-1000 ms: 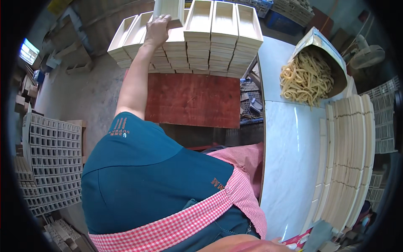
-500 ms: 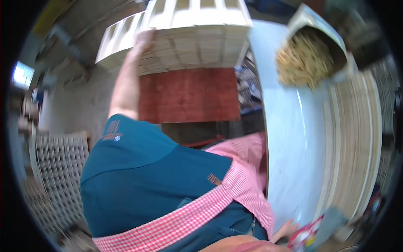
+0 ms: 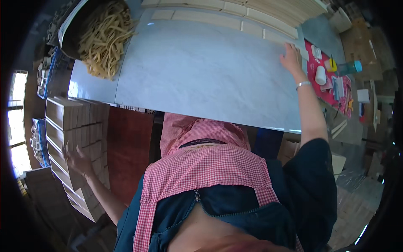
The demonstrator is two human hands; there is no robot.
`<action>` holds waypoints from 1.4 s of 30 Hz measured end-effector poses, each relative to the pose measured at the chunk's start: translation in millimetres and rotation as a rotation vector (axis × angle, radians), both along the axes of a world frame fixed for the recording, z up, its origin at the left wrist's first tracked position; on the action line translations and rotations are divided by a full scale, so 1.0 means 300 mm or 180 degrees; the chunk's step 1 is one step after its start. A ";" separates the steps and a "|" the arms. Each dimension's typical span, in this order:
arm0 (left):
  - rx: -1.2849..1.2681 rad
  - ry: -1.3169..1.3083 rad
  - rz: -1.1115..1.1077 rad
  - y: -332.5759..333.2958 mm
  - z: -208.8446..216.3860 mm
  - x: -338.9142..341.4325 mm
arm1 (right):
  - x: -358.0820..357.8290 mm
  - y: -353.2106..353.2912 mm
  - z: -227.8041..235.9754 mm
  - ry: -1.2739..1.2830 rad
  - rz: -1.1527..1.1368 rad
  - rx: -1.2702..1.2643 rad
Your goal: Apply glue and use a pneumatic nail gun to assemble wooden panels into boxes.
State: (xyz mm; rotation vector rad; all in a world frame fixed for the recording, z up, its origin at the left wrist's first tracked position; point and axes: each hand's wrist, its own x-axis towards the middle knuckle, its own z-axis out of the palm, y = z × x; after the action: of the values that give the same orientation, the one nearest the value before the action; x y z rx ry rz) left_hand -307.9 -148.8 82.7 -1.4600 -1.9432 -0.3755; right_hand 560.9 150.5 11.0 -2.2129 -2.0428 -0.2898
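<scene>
A: Swung round since a second ago, from the boxes (image 3: 86, 124) to the desk (image 3: 201, 75), with the left hand (image 3: 78, 161) drawn back from on top of the stack to its edge.

B: And the grip on that side?

A: Spread wide, fingers apart, without anything held. Touching the boxes or just beside them: impossible to tell.

B: On the other side?

A: Out at the desk's right end with the right hand (image 3: 291, 61): half open, thumb apart from fingers, apparently without hold of anything.

B: And beyond?

A: Just past those fingertips, a row of strips (image 3: 205, 19); behind, stacked boards (image 3: 281, 12); over at the left, tan bands (image 3: 109, 40) in an open bag (image 3: 75, 31).

B: Judging the step?

A: Probably between stacking boxes and reaching for strips.

B: Calling for what?

A: Likely for closing the right grip on a strip.
</scene>
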 end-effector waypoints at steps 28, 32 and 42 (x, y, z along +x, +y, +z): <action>-0.2605 -0.0143 -0.2410 1.191 -0.023 1.133 | -0.068 -0.430 0.313 -0.0116 -0.0739 -0.0418; -0.3056 -0.0016 -0.2105 1.006 -0.012 1.137 | -0.227 -0.380 0.220 0.0417 -0.0360 -0.0760; -0.2969 -0.1714 -0.2583 0.935 -0.117 1.105 | -0.551 -0.473 0.194 0.1559 0.1143 -0.0949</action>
State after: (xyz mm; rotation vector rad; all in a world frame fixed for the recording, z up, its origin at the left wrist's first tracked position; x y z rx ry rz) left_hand 23.6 131.8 47.6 -3.0334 -1.9000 -0.2059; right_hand 395.7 8.7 69.2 -1.7509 -2.2255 0.5648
